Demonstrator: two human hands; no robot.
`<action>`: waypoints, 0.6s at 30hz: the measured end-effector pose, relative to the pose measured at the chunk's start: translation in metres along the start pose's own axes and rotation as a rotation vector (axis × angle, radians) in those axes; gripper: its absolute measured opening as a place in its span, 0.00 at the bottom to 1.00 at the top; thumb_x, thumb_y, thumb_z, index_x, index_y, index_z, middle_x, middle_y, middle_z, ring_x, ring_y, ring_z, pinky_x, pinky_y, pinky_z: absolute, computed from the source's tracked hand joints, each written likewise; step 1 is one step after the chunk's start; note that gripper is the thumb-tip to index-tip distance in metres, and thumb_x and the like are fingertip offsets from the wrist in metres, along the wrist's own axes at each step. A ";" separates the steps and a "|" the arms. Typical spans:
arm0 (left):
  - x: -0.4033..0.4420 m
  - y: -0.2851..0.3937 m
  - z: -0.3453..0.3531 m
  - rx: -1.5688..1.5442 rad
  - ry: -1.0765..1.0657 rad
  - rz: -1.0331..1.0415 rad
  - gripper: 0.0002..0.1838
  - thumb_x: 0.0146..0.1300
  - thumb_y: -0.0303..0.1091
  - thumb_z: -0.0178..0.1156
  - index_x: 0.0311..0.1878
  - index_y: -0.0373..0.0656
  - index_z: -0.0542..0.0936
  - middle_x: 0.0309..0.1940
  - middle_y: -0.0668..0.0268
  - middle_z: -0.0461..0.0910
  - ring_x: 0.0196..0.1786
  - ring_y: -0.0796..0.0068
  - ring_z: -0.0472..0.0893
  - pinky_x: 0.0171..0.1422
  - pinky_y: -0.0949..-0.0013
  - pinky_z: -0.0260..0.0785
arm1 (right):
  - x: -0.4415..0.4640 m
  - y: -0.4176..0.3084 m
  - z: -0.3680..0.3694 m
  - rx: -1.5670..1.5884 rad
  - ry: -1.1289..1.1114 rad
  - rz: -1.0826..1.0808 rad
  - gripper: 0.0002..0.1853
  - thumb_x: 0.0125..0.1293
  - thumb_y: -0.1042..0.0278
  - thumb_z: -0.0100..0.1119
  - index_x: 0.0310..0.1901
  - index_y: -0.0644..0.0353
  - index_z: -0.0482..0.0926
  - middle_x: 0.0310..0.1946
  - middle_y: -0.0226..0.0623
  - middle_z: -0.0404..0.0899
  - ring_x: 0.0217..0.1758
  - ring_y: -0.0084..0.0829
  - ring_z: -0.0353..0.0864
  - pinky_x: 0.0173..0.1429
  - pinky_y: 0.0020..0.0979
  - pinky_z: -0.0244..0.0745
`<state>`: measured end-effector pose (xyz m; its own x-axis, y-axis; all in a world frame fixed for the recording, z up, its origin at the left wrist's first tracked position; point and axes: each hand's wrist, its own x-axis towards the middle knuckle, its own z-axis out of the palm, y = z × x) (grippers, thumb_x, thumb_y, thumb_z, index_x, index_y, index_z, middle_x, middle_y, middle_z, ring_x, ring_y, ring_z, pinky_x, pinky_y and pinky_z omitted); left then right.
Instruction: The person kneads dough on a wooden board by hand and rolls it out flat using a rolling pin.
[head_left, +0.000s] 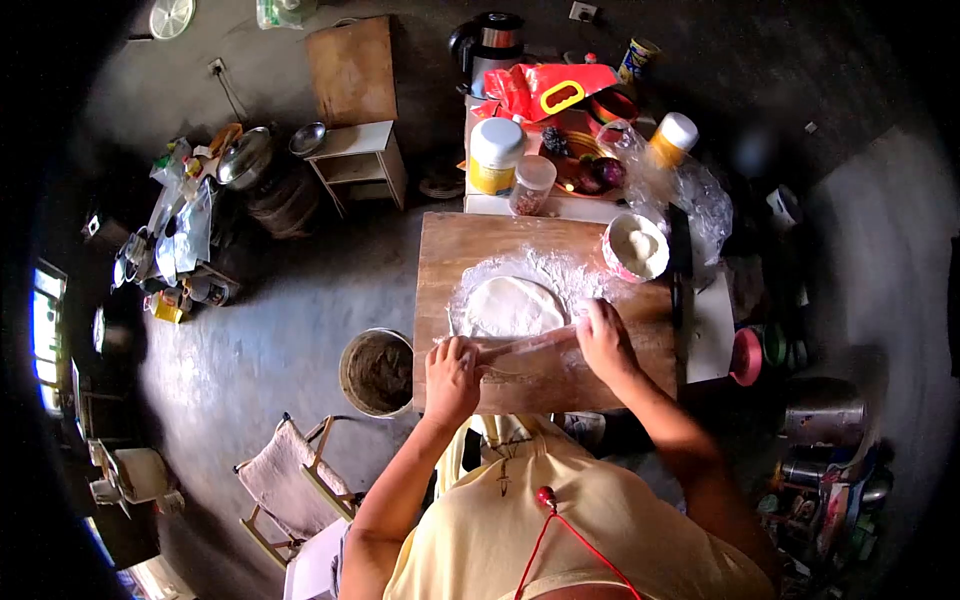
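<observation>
My left hand [453,380] is closed around the left end of a wooden rolling pin [530,346]. Around its right end my right hand [604,338] is closed as well. The pin lies slightly slanted across the near side of a flat, rounded sheet of dough [512,307]. White flour [550,268] is scattered around the dough on a brown wooden board [450,240]. Near the board's far right corner stands a pink-and-white bowl [636,248] with pale flour inside.
Beyond the board are a white-lidded jar [496,156], a small clear jar [533,184], a red bag [540,88] and a kettle [490,45]. A bucket [377,372] stands left of the board, a folding chair [293,475] nearer me. Plastic bags [690,200] hang at the right.
</observation>
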<state>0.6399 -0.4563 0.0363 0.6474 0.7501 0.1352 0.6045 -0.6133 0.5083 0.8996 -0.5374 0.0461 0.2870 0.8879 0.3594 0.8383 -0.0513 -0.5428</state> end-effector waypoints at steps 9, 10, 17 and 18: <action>0.024 0.001 0.027 0.050 0.101 -0.007 0.34 0.65 0.49 0.56 0.66 0.33 0.66 0.69 0.46 0.62 0.77 0.48 0.55 0.80 0.43 0.39 | 0.007 0.001 0.042 -0.179 -0.291 -0.178 0.31 0.72 0.58 0.45 0.74 0.55 0.59 0.76 0.44 0.55 0.79 0.47 0.52 0.78 0.46 0.49; 0.036 -0.002 0.028 0.099 0.128 -0.037 0.36 0.67 0.51 0.54 0.69 0.33 0.64 0.71 0.46 0.61 0.78 0.48 0.54 0.80 0.44 0.38 | 0.019 0.002 0.046 -0.236 -0.292 -0.208 0.32 0.71 0.56 0.47 0.75 0.55 0.57 0.77 0.44 0.52 0.80 0.48 0.50 0.79 0.46 0.47; 0.127 -0.032 0.021 0.272 0.253 -0.124 0.36 0.67 0.48 0.55 0.71 0.35 0.60 0.72 0.46 0.59 0.78 0.51 0.52 0.82 0.48 0.36 | 0.111 0.015 0.064 -0.138 -0.245 -0.339 0.41 0.70 0.50 0.53 0.76 0.61 0.49 0.77 0.53 0.45 0.80 0.51 0.44 0.81 0.50 0.39; 0.138 -0.036 0.019 0.313 0.269 -0.107 0.36 0.67 0.48 0.55 0.71 0.34 0.61 0.72 0.47 0.59 0.78 0.52 0.53 0.82 0.48 0.36 | 0.123 0.016 0.065 -0.130 -0.230 -0.352 0.41 0.70 0.50 0.53 0.76 0.61 0.49 0.77 0.53 0.45 0.80 0.51 0.44 0.81 0.50 0.40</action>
<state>0.7164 -0.3353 0.0204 0.4546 0.8257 0.3340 0.8000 -0.5433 0.2545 0.9178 -0.3994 0.0322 -0.1246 0.9396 0.3188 0.9221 0.2283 -0.3124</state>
